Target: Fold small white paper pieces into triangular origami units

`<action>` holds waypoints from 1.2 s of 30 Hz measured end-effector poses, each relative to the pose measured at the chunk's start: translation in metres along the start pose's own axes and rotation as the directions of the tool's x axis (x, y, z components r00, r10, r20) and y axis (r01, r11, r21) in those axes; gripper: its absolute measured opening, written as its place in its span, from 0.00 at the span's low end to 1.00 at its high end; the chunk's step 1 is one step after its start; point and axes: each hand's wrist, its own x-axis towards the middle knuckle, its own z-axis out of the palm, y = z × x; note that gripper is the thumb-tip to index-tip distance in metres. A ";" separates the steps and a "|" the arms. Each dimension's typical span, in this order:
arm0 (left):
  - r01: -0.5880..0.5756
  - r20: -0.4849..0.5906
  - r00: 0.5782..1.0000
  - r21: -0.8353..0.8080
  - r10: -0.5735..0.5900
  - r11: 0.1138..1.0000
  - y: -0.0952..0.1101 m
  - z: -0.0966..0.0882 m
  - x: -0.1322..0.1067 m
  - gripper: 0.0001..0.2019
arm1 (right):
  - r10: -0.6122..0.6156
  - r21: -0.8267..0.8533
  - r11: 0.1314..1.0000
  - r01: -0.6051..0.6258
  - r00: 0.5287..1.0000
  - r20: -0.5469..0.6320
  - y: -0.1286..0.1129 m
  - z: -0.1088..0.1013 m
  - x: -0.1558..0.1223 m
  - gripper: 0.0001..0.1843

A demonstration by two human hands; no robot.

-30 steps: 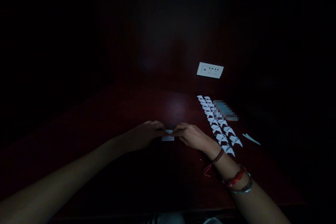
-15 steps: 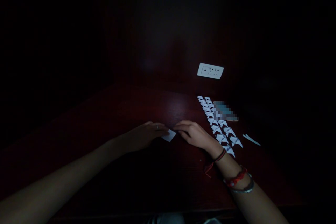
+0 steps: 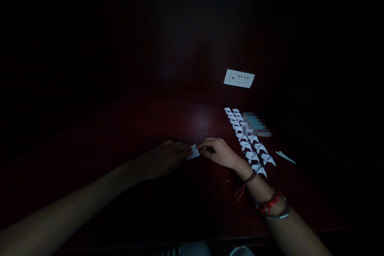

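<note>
A small white piece of paper (image 3: 194,152) lies between my two hands over the dark red table. The fingers of my left hand (image 3: 171,155) are closed on its left edge, and a ring shows on one finger. From the other side, my right hand (image 3: 218,152) pinches the paper's right edge between thumb and fingers. To the right of that hand, several small folded white paper figures (image 3: 251,156) stand in two slanting rows. Shadow hides part of my left hand's fingers.
Beyond the rows lies a blurred-out flat bluish object (image 3: 258,124). Thin white strips (image 3: 285,157) rest at the right. A white wall socket (image 3: 239,78) sits behind the table (image 3: 144,124). Everything around is very dark.
The paper has turned, its corner no longer pointing down toward me. My right hand's thumb and fingers have closed on its right edge. The view has shifted slightly.
</note>
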 end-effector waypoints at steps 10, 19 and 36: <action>-0.077 0.015 0.997 0.001 0.077 0.997 -0.007 0.008 -0.003 0.19 | 0.560 0.729 0.518 -0.447 0.822 0.107 -0.012 0.009 0.006 0.19; -0.058 0.078 0.995 -0.028 0.061 0.998 -0.011 0.009 -0.003 0.22 | 0.591 0.742 0.521 -0.421 0.806 0.043 -0.014 0.010 0.006 0.19; -0.133 0.100 0.986 -0.008 0.133 0.991 -0.012 0.007 -0.001 0.24 | 0.580 0.751 0.503 -0.428 0.812 0.074 -0.015 0.008 0.004 0.23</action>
